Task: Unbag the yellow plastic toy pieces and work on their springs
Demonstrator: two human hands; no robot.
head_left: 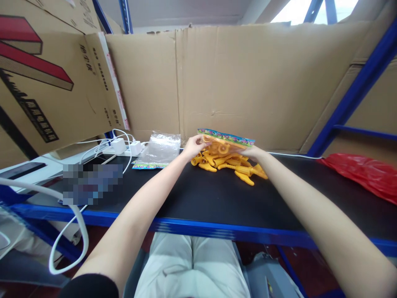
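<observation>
- The black tabletop (217, 203) spans before you.
- On your left, a carton (71, 95) reads 商用电脑机箱.
- Red plastic (362, 171) lies far right.
- A spare clear bag (161, 150) lies left of the pile.
- You hold a colour-topped bag (228, 140) above yellow pieces (245, 178): left hand (195, 147) pinching its edge; right hand (252, 153) touching its other end, finger closure hidden.
- White plugs (118, 145) stand behind, left.

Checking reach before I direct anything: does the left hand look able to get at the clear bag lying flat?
Probably yes: the clear bag lies just left of the left hand, nothing visibly blocking it, though that hand seems occupied gripping the bag of orange pieces.
</observation>
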